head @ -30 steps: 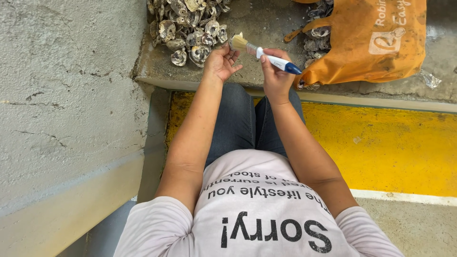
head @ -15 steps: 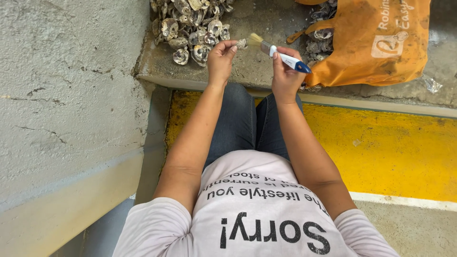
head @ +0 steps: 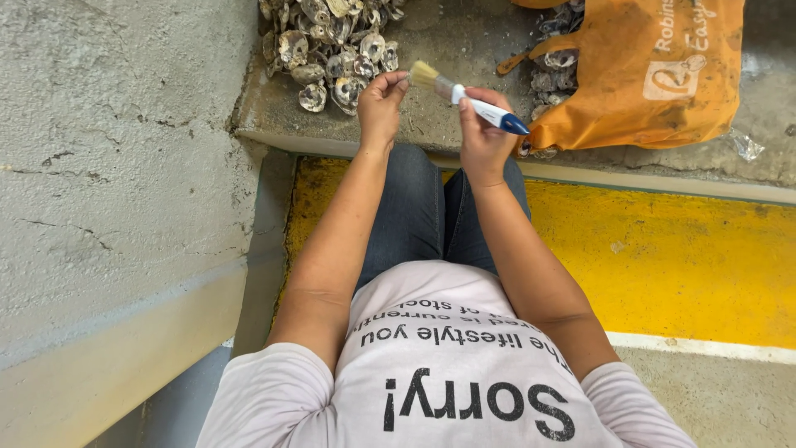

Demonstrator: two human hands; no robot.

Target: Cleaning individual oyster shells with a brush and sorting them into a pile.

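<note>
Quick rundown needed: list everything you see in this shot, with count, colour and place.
paintbrush: one, white and blue handle with pale bristles, in the right hand
shell pile: many, grey-white, on the concrete ledge, upper left
orange bag: one, lying on the ledge at upper right, shells at its mouth
concrete ledge: one, grey, across the top
yellow floor strip: one, below the ledge
concrete wall: grey, left side
left hand: fingers pinched by the bristles; what it holds is too small to tell
right hand: gripping the brush handle
</note>
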